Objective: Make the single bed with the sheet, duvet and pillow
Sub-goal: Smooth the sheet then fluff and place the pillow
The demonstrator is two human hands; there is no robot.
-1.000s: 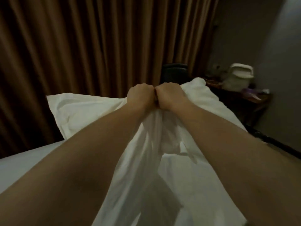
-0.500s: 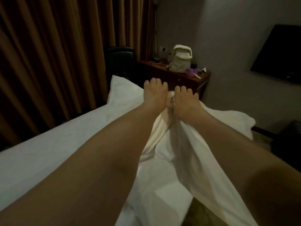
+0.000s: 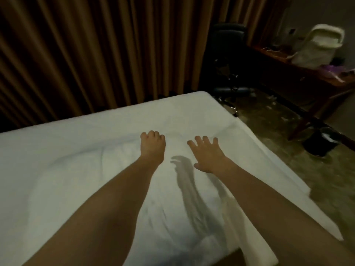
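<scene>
A white duvet (image 3: 107,169) lies spread over the single bed (image 3: 194,104), rumpled at the left, with its right edge hanging past the bed's side. Both my arms reach out over it. My left hand (image 3: 152,145) hovers palm down with its fingers loosely curled and holds nothing. My right hand (image 3: 207,155) is to its right with the fingers spread, also holding nothing. Shadows of both arms fall on the cloth beneath them. No pillow is in view.
Brown curtains (image 3: 96,54) hang behind the bed. A black office chair (image 3: 228,60) stands past the far corner. A wooden desk (image 3: 307,77) with a white bag (image 3: 320,47) is at the right. A black bin (image 3: 320,143) sits on the patterned floor.
Both hands were side by side gripping bunched white cloth in the air. Now the cloth lies spread on the bed, and the hands have let go and moved apart.
</scene>
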